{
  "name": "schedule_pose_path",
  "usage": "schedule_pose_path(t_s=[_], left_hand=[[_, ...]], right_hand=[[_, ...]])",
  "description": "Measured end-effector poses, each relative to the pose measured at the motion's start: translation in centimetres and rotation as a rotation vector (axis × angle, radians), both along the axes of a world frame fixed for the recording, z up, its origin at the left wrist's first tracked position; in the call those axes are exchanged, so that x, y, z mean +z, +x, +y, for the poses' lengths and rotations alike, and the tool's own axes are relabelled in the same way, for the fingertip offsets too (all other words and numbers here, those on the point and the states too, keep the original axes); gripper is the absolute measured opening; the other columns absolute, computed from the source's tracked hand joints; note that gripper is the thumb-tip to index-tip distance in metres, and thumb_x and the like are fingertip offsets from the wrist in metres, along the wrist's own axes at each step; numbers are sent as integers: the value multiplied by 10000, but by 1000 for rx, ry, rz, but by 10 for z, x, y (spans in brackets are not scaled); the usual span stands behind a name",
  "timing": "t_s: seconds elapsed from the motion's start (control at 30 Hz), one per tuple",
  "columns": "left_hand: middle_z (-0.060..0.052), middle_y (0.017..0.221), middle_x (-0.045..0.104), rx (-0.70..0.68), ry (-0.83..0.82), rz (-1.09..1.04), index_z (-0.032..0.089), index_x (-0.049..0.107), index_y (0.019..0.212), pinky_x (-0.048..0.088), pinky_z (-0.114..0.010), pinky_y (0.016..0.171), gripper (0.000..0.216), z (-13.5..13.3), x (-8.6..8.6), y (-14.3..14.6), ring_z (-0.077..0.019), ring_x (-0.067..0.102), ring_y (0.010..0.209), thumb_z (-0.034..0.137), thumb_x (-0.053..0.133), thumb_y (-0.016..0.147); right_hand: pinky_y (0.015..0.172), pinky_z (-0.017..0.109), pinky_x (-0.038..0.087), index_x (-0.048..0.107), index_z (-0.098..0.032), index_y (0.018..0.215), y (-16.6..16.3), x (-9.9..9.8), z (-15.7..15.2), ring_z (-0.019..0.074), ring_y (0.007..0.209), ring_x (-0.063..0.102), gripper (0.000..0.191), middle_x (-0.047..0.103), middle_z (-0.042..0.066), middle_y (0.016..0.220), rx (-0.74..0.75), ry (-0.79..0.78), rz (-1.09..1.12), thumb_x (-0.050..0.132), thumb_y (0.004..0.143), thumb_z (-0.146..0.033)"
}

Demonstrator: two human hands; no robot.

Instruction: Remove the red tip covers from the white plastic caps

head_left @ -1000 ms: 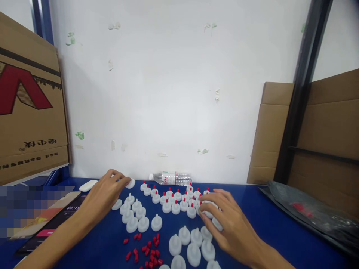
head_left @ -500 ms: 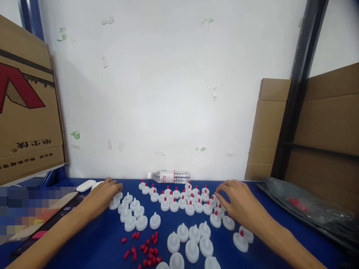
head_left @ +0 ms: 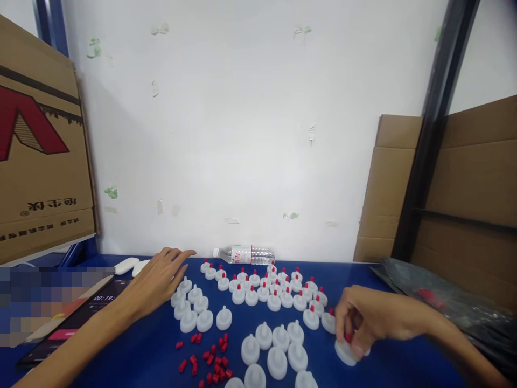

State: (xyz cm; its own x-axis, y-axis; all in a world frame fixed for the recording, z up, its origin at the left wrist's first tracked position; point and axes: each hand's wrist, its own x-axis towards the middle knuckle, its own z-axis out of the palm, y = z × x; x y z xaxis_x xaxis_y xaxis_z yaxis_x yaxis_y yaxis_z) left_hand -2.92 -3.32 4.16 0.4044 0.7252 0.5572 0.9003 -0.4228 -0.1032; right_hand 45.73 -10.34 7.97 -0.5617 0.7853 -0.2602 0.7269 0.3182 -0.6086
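Note:
Many white plastic caps stand on a blue table (head_left: pixel 153 350). A group at the back wears red tips (head_left: pixel 274 291); bare white caps (head_left: pixel 278 353) sit in front and at the left (head_left: pixel 194 312). Loose red tips (head_left: pixel 210 364) lie scattered near the front. My left hand (head_left: pixel 157 280) lies flat with fingers stretched, resting beside the left group of bare caps. My right hand (head_left: pixel 365 318) is curled, its fingers pinched round a white cap with a red tip (head_left: pixel 346 350) at the right of the rows.
A water bottle (head_left: pixel 244 254) lies against the white wall. A phone showing a timer (head_left: pixel 81 318) and two white cases (head_left: pixel 131 265) sit at the left. Cardboard boxes stand left (head_left: pixel 40 161) and right (head_left: pixel 464 183). A dark plastic bag (head_left: pixel 444 307) lies at the right.
My right hand drew back from the red-tipped rows to the right and closed on a capped piece. My left hand slid slightly and opened flat.

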Motion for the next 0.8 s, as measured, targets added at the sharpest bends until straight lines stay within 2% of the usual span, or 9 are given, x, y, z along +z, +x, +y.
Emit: schedule_pose_path(t_s=[0.13,0.2,0.27,0.33,0.4,0.5,0.63,0.7,0.8], left_hand=[[-121,1180,675,-78,28,-15,199,573,1399,482,-478,997,403,-12,2,16,-306,582,1152,291,350,1078],[-107,1173,671,-132,39,-21,205,582,1376,483,-457,996,374,-20,3,26,-286,578,1139,258,367,1074],[-98,1153,672,-225,78,-52,208,596,1342,487,-436,973,355,-31,3,40,-269,576,1111,203,374,1065],[-92,1133,673,-340,136,-107,214,604,1309,495,-406,930,355,-45,2,57,-255,574,1086,136,380,1045],[-81,1098,673,-430,161,-142,217,607,1264,503,-376,884,337,-59,1,75,-239,577,1033,94,413,1017],[-71,1021,666,-533,145,-122,213,601,1208,516,-373,848,316,-77,-5,96,-238,581,979,59,449,978],[-69,886,655,-584,275,-32,205,622,1059,537,-429,802,120,-92,-15,112,-262,587,870,206,534,978],[-76,871,676,-569,354,48,202,638,1032,550,-456,850,159,-98,-18,116,-271,609,878,323,537,1014],[-53,850,702,-572,471,188,219,664,1001,550,-414,905,164,-105,-25,122,-241,628,879,221,504,1037]], right_hand=[[649,254,536,834,-240,850,-13,-6,3,211,732,755,236,795,13,779,19,178,29,811,840,-474],[818,298,553,794,-254,938,-20,-8,4,231,930,753,176,803,23,974,-9,336,65,722,938,-415],[895,344,554,706,-254,1055,-29,-12,4,233,1024,736,188,769,55,1130,-79,587,92,577,1041,-389],[800,336,590,602,-243,1106,-41,-18,4,216,931,756,179,753,84,1135,-144,838,104,459,1096,-351],[707,299,604,539,-240,1089,-56,-25,2,200,874,768,128,749,101,1141,-138,980,116,423,1101,-291],[777,304,618,547,-245,1051,-77,-36,-6,209,1011,757,124,731,106,1215,-31,1104,124,440,1062,-185],[826,309,614,611,-201,1107,-103,-45,-23,208,981,744,252,745,109,1117,131,1397,133,404,1035,-76],[799,276,609,621,-181,1126,-114,-47,-33,185,885,752,257,769,89,1049,183,1493,170,386,1062,-97],[751,237,600,639,-195,1095,-127,-53,-46,151,779,758,313,803,34,990,191,1567,205,328,1131,-194]])
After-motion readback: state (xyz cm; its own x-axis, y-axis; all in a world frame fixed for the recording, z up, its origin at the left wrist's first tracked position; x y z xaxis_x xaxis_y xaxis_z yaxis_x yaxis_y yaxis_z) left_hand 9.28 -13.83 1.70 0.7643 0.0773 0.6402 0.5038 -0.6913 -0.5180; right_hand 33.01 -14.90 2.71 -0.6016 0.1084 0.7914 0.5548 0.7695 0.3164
